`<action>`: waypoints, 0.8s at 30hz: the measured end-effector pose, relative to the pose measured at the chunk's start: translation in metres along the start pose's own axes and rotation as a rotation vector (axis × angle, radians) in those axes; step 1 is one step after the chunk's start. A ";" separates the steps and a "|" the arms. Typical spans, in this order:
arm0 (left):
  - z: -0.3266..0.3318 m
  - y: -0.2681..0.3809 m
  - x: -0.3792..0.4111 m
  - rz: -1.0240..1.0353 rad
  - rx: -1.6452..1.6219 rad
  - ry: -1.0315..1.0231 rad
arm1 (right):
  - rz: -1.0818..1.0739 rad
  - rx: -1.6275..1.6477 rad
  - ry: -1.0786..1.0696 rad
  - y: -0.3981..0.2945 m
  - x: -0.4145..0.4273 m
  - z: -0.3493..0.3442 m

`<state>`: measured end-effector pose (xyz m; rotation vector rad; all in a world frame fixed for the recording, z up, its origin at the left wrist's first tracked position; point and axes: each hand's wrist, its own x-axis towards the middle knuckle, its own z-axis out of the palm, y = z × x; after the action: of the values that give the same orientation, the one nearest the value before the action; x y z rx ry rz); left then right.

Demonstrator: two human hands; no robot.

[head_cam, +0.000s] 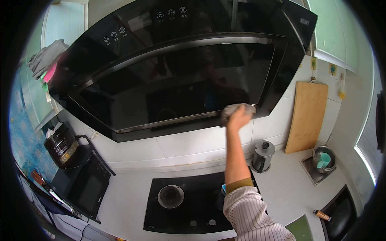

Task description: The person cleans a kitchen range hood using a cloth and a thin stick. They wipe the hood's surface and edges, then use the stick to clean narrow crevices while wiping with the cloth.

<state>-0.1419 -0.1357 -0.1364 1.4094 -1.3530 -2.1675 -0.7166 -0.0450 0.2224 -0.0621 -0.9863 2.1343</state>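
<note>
My right hand (240,118) holds a crumpled grey-brown cloth (229,112) against the lower right edge of a black glass range hood (181,87). The arm, in a striped rolled sleeve, reaches up over a black gas cooktop (193,195) and hides part of its right side. The hood's panel is glossy and mirrors the room. My left hand is out of view. A grey cloth (49,57) and a pink cloth (50,73) lie over the hood's left corner.
On the counter (126,192) stand a microwave (90,183) on the left and a metal kettle (263,156) on the right. A rice cooker (61,147) sits above the microwave. A wooden cutting board (307,117) leans on the tiles beside a metal bowl (318,150). A wok (342,208) is lower right.
</note>
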 end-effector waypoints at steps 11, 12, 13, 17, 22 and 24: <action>0.018 0.013 0.023 -0.002 0.057 -0.092 | 0.480 0.128 -0.500 -0.006 -0.135 0.022; 0.021 0.015 0.025 0.001 0.061 -0.098 | 0.696 0.250 -0.613 -0.014 -0.128 0.016; 0.023 0.017 0.026 0.002 0.062 -0.099 | 0.564 0.326 -0.685 -0.032 -0.118 0.008; 0.021 0.017 0.026 -0.002 0.067 -0.091 | -0.210 0.177 -0.744 -0.132 -0.042 -0.010; 0.038 0.022 0.035 -0.014 0.080 -0.116 | -1.074 0.049 -0.205 -0.205 0.098 0.001; 0.045 0.021 0.038 -0.023 0.081 -0.125 | -1.242 0.025 -0.073 -0.226 0.146 0.005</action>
<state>-0.2040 -0.1447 -0.1381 1.3436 -1.4902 -2.2737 -0.6795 0.1404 0.4144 0.5136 -0.7158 0.9967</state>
